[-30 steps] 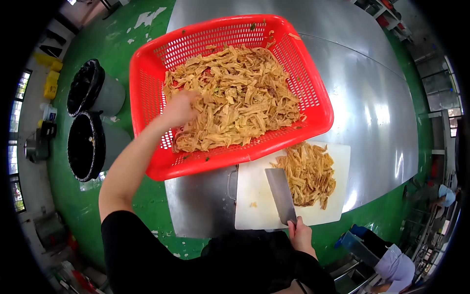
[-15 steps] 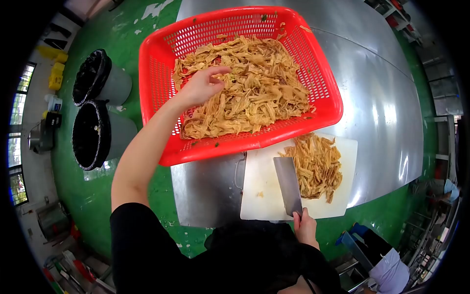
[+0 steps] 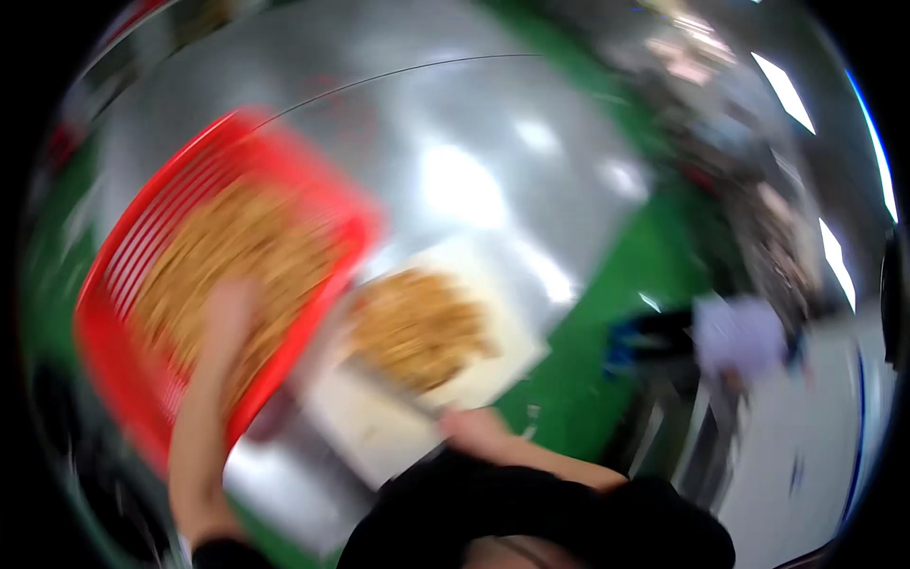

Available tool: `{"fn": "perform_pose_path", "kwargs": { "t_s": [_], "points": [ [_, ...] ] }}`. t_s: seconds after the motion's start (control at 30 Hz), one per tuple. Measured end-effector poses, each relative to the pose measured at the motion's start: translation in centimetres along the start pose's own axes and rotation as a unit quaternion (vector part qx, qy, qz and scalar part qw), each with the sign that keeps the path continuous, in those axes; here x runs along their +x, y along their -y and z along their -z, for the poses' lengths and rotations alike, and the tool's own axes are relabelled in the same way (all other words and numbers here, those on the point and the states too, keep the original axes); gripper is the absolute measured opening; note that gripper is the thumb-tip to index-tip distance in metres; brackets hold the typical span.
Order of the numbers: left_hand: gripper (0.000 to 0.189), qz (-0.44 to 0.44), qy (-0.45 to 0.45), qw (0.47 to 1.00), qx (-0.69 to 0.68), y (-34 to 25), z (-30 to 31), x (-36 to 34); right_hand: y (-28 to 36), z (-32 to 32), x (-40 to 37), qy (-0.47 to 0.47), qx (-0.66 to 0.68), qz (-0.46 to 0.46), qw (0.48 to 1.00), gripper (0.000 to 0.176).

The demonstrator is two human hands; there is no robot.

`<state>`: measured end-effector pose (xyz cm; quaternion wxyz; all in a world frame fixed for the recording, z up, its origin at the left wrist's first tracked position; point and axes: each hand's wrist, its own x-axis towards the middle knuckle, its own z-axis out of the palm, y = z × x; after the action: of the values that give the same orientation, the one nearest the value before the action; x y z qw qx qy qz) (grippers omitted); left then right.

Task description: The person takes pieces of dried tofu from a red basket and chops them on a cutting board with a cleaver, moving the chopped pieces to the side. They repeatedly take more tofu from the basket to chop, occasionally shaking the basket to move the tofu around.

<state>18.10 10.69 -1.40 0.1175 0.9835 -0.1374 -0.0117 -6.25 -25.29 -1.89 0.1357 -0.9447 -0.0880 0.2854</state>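
My left hand (image 3: 232, 303) is over the tan, leafy-looking strips (image 3: 251, 242) heaped in a red plastic basket (image 3: 327, 318). Blur smears its fingers, so whether they grip any strips cannot be made out. My right hand (image 3: 471, 431) is closed around the handle of a cleaver (image 3: 396, 387), whose blade lies along the near edge of a smaller pile of cut strips (image 3: 417, 327). That pile rests on a white cutting board (image 3: 370, 431).
A large shiny steel table (image 3: 379, 123) carries the basket and board. Green floor (image 3: 616, 284) surrounds it. Off to the right is another person in a pale lilac garment (image 3: 739, 337), near racks and equipment. Dark, blurred bins stand at the lower left.
The whole view has swung to the right and blurred, so basket and board sit further left. My left hand has moved further down into the strips. The right hand keeps hold of the cleaver.
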Motion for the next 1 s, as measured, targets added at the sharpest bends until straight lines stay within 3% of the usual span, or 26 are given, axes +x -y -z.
{"fn": "perform_pose_path", "kwargs": {
  "t_s": [0.03, 0.07, 0.1, 0.13, 0.23, 0.3, 0.37, 0.43, 0.5, 0.73, 0.8, 1.0],
  "points": [
    [0.010, -0.005, 0.018, 0.999, -0.029, -1.1, 0.6, 0.1, 0.0, -1.0, -0.2, 0.002, 0.034, -0.018, 0.999, 0.024],
    [0.014, -0.033, -0.081, 0.994, -0.064, 1.1, -3.0, 0.5, 0.6, 1.2, -0.2, -0.018, 0.070, -0.015, 0.997, 0.021],
    [0.016, -0.038, -0.081, 0.993, 0.076, 3.1, -4.4, 1.0, 1.5, 3.3, -0.5, -0.037, 0.106, -0.011, 0.994, 0.020],
    [0.020, -0.036, -0.118, 0.990, 0.063, 3.5, -4.6, 0.7, 1.7, 2.9, -0.4, -0.028, 0.083, 0.024, 0.996, 0.021],
    [0.021, 0.144, -0.039, 0.989, 0.008, 0.8, -0.5, -0.3, 1.4, 1.1, 0.2, -0.038, 0.090, 0.036, 0.995, 0.024],
    [0.022, 0.191, 0.028, 0.980, -0.044, -0.8, 4.2, -1.2, 1.1, 0.9, -0.2, -0.049, 0.094, 0.049, 0.993, 0.022],
    [0.031, 0.115, -0.188, 0.975, -0.027, 11.5, -5.2, -2.4, 0.2, 1.0, 0.1, -0.042, 0.105, 0.057, 0.992, 0.021],
    [0.032, 0.156, -0.048, 0.987, -0.011, 7.3, -2.1, -3.2, 2.2, 0.9, 1.3, -0.038, 0.135, 0.074, 0.987, 0.021],
    [0.033, 0.168, -0.015, 0.986, -0.006, 6.2, -1.5, -3.6, 2.3, 0.5, 0.5, -0.043, 0.144, 0.092, 0.984, 0.020],
    [0.036, 0.182, 0.023, 0.983, -0.002, 4.7, -0.6, -3.4, 1.3, 1.0, 0.7, -0.054, 0.107, 0.150, 0.981, 0.020],
    [0.037, 0.184, 0.027, 0.983, -0.006, 4.3, -0.8, -3.5, 1.1, -2.0, 3.0, -0.051, 0.092, 0.155, 0.982, 0.024],
    [0.040, 0.183, 0.038, 0.982, -0.003, 5.0, -0.4, -4.7, 1.5, 0.2, 1.0, -0.060, 0.073, 0.148, 0.984, 0.021]
  ]
}}
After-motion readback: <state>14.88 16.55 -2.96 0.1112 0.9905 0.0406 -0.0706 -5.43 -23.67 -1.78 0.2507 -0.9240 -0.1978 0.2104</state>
